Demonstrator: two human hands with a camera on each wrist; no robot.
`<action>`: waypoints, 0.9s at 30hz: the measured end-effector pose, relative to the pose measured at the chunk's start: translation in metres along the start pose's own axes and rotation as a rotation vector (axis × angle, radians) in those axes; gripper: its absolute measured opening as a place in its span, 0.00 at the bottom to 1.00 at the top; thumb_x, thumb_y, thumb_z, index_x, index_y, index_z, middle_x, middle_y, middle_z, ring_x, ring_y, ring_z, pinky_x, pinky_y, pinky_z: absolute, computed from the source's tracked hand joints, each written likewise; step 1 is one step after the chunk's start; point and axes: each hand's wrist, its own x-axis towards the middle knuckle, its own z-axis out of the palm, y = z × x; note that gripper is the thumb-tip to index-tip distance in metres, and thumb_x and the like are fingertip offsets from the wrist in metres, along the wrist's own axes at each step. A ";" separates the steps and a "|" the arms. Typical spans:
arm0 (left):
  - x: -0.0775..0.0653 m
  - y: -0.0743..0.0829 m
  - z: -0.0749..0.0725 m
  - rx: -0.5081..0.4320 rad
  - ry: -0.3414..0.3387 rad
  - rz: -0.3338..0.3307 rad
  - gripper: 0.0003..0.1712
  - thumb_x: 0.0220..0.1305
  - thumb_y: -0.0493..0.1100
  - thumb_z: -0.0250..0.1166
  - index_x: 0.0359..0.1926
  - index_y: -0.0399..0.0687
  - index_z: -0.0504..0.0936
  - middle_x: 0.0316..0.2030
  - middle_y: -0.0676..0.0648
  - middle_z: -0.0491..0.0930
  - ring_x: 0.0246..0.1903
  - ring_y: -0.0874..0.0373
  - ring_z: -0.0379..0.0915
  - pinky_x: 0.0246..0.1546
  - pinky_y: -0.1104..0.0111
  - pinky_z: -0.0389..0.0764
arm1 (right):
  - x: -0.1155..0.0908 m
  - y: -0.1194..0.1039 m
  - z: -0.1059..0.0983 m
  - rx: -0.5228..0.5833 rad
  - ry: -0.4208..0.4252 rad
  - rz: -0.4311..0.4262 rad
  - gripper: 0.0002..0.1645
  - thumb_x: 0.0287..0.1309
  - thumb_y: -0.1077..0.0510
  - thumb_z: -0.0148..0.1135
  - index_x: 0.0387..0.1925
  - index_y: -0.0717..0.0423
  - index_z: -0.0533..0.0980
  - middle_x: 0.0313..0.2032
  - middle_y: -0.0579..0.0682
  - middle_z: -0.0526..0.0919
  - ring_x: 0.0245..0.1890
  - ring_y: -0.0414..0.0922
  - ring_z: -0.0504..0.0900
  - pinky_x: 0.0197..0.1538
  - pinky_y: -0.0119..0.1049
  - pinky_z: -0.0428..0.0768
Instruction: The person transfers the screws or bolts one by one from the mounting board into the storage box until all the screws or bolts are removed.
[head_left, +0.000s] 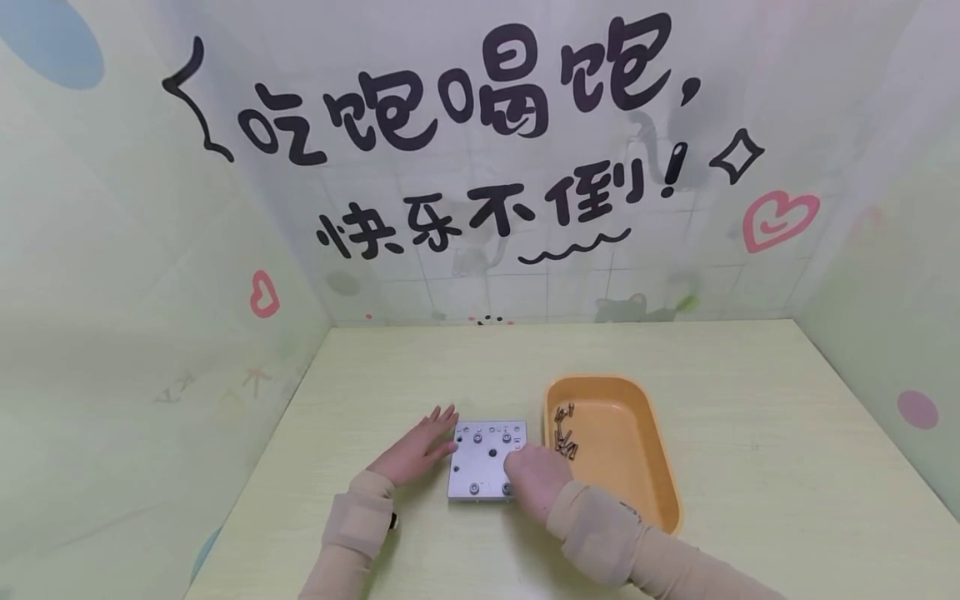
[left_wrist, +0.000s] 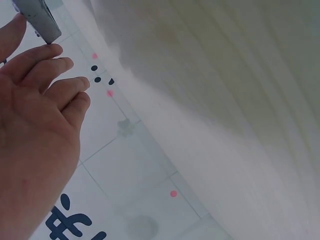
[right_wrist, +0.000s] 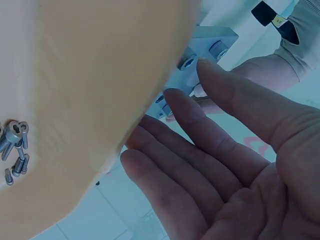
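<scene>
A square metal plate (head_left: 480, 471) lies on the table with several socket-head screws standing in its holes, one of them a screw (head_left: 477, 437) near the far edge. My left hand (head_left: 408, 452) rests at the plate's left edge, fingers extended, thumb beside the same edge. Over the right side of the plate is my right hand (head_left: 536, 479), which hides part of that edge. In the right wrist view its thumb and index fingertip stand apart, close by a screw head (right_wrist: 188, 62), and the other fingers are loosely extended with nothing visible between them.
An orange tray (head_left: 618, 433) stands on the table right of the plate, and my right forearm crosses its near corner. Loose screws (head_left: 564, 446) lie along its left side. Printed walls enclose the table (head_left: 405, 367) at the back and both sides.
</scene>
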 end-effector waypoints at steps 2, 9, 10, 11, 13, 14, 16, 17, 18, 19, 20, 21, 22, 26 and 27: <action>0.000 0.000 0.000 -0.003 0.000 0.000 0.33 0.74 0.46 0.55 0.72 0.34 0.60 0.75 0.37 0.54 0.75 0.38 0.44 0.76 0.46 0.49 | 0.000 -0.002 0.000 -0.010 -0.016 0.004 0.07 0.51 0.65 0.70 0.22 0.56 0.80 0.18 0.48 0.79 0.17 0.40 0.72 0.21 0.29 0.77; 0.000 0.000 0.000 -0.005 0.001 0.000 0.33 0.74 0.46 0.55 0.72 0.34 0.60 0.75 0.37 0.54 0.75 0.38 0.44 0.76 0.46 0.49 | 0.003 -0.008 0.003 -0.023 -0.021 0.024 0.10 0.46 0.70 0.67 0.20 0.53 0.80 0.17 0.46 0.79 0.16 0.39 0.71 0.19 0.31 0.76; 0.000 0.000 0.000 -0.005 0.001 0.001 0.33 0.74 0.46 0.55 0.72 0.34 0.60 0.75 0.37 0.54 0.75 0.38 0.44 0.76 0.46 0.49 | 0.003 -0.009 0.003 -0.027 -0.013 0.025 0.10 0.45 0.70 0.66 0.19 0.53 0.80 0.16 0.46 0.79 0.16 0.40 0.71 0.18 0.31 0.76; 0.000 0.000 -0.001 -0.005 0.000 0.001 0.33 0.74 0.46 0.55 0.72 0.34 0.60 0.75 0.37 0.54 0.75 0.38 0.44 0.76 0.46 0.49 | 0.003 -0.009 0.003 -0.034 -0.008 0.027 0.11 0.44 0.71 0.66 0.19 0.53 0.79 0.16 0.46 0.79 0.15 0.40 0.70 0.18 0.32 0.75; -0.001 0.001 -0.001 -0.007 -0.001 0.002 0.33 0.74 0.46 0.55 0.72 0.34 0.60 0.75 0.37 0.54 0.75 0.38 0.44 0.76 0.46 0.48 | 0.004 -0.010 0.004 -0.043 0.001 0.032 0.11 0.43 0.71 0.66 0.18 0.53 0.79 0.15 0.46 0.78 0.15 0.40 0.69 0.17 0.32 0.75; 0.000 0.000 -0.001 -0.006 -0.002 0.000 0.33 0.74 0.46 0.55 0.72 0.35 0.60 0.75 0.37 0.54 0.76 0.38 0.44 0.76 0.47 0.48 | 0.005 -0.010 0.004 -0.045 0.001 0.035 0.11 0.43 0.71 0.66 0.18 0.53 0.79 0.15 0.46 0.77 0.15 0.40 0.69 0.16 0.32 0.75; -0.001 0.000 -0.001 -0.003 0.000 0.000 0.33 0.74 0.47 0.55 0.72 0.35 0.60 0.75 0.37 0.54 0.75 0.38 0.44 0.76 0.47 0.49 | 0.005 -0.009 0.005 -0.042 -0.006 0.039 0.11 0.42 0.72 0.66 0.19 0.54 0.79 0.15 0.47 0.77 0.15 0.40 0.69 0.16 0.31 0.75; -0.001 0.000 0.000 -0.003 0.001 -0.002 0.33 0.74 0.47 0.55 0.72 0.35 0.60 0.75 0.37 0.54 0.76 0.38 0.44 0.76 0.47 0.49 | 0.006 -0.009 0.005 -0.042 -0.007 0.040 0.10 0.42 0.72 0.66 0.19 0.54 0.79 0.15 0.47 0.77 0.15 0.40 0.69 0.16 0.31 0.75; -0.001 0.000 0.000 -0.003 0.003 -0.002 0.33 0.74 0.47 0.55 0.72 0.35 0.60 0.75 0.37 0.54 0.75 0.38 0.44 0.76 0.47 0.49 | 0.006 -0.008 0.006 -0.042 -0.010 0.043 0.10 0.42 0.72 0.66 0.20 0.55 0.79 0.16 0.47 0.77 0.15 0.40 0.69 0.16 0.31 0.75; -0.001 0.000 0.000 -0.005 0.002 -0.002 0.33 0.74 0.47 0.55 0.72 0.35 0.60 0.75 0.37 0.54 0.75 0.38 0.44 0.76 0.47 0.48 | 0.007 -0.008 0.006 -0.042 -0.016 0.047 0.10 0.41 0.72 0.66 0.20 0.55 0.79 0.16 0.48 0.77 0.16 0.40 0.69 0.17 0.31 0.75; -0.001 -0.001 0.000 -0.006 0.003 -0.001 0.33 0.74 0.47 0.55 0.72 0.35 0.60 0.75 0.37 0.54 0.75 0.38 0.44 0.76 0.46 0.48 | 0.007 -0.007 0.006 -0.041 -0.020 0.050 0.09 0.41 0.72 0.66 0.21 0.55 0.79 0.16 0.48 0.77 0.16 0.40 0.70 0.17 0.30 0.75; -0.001 -0.001 0.000 -0.008 0.003 0.001 0.33 0.74 0.47 0.54 0.72 0.35 0.61 0.75 0.37 0.54 0.75 0.38 0.44 0.76 0.46 0.48 | 0.008 -0.007 0.007 -0.040 -0.021 0.054 0.09 0.41 0.72 0.66 0.21 0.56 0.79 0.16 0.48 0.77 0.16 0.40 0.70 0.17 0.30 0.75; 0.000 -0.001 0.001 -0.009 0.003 0.001 0.33 0.74 0.47 0.54 0.72 0.35 0.60 0.75 0.37 0.54 0.75 0.37 0.44 0.76 0.46 0.48 | 0.009 -0.007 0.007 -0.039 -0.019 0.056 0.09 0.41 0.72 0.66 0.21 0.56 0.79 0.17 0.48 0.77 0.16 0.40 0.70 0.17 0.30 0.75; -0.001 -0.001 0.000 -0.010 0.005 0.002 0.33 0.74 0.47 0.54 0.72 0.34 0.60 0.75 0.37 0.54 0.75 0.37 0.44 0.76 0.46 0.48 | 0.012 -0.006 0.008 -0.048 -0.013 0.070 0.10 0.40 0.72 0.67 0.21 0.56 0.79 0.17 0.48 0.77 0.16 0.40 0.70 0.18 0.30 0.76; -0.001 0.000 0.000 -0.010 0.005 0.001 0.33 0.74 0.47 0.54 0.72 0.34 0.60 0.75 0.37 0.54 0.75 0.37 0.44 0.76 0.46 0.48 | 0.013 -0.006 0.008 -0.049 -0.016 0.073 0.10 0.40 0.72 0.68 0.21 0.56 0.79 0.17 0.48 0.78 0.16 0.40 0.70 0.18 0.30 0.76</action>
